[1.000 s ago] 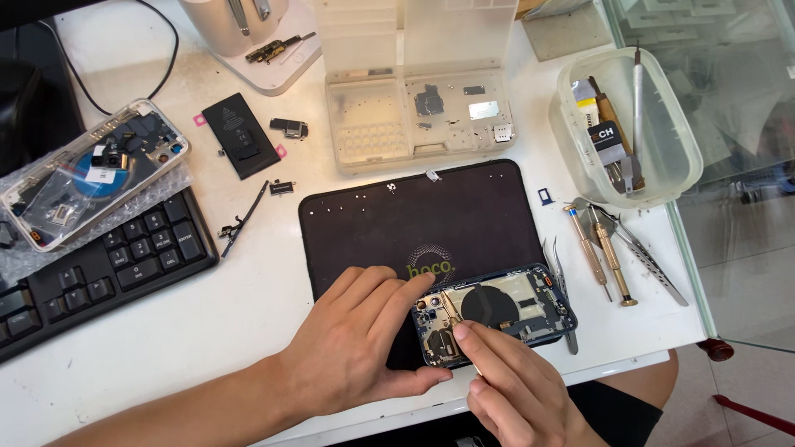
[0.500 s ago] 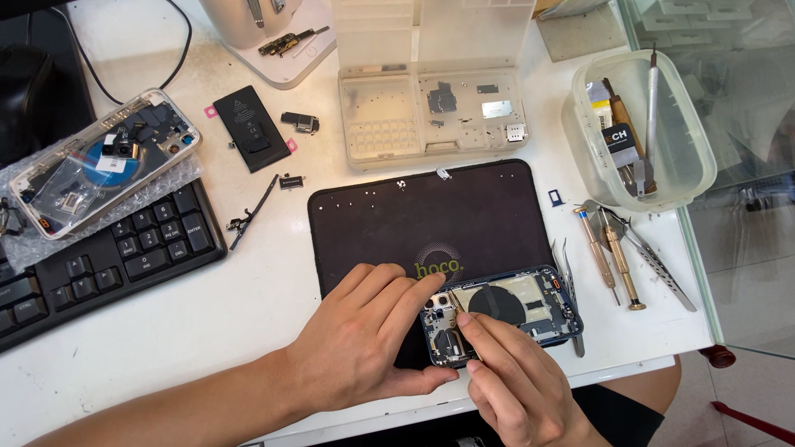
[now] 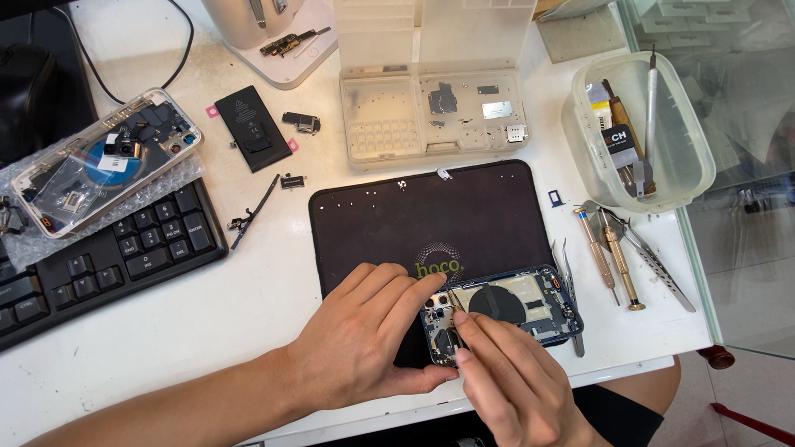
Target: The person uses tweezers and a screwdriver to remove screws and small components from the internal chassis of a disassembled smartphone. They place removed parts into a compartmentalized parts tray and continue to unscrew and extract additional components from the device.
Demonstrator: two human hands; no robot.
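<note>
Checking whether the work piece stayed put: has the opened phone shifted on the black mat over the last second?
No. The opened phone still lies at the black mat's lower right corner, beside the tweezers.

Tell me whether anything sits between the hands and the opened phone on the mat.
Nothing visible does. The left hand and right hand both already touch the opened phone at its camera end.

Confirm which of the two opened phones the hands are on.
The blue-framed phone on the black mat, under left hand and right hand. The clear-backed one lies untouched on bubble wrap beside the keyboard.
</note>
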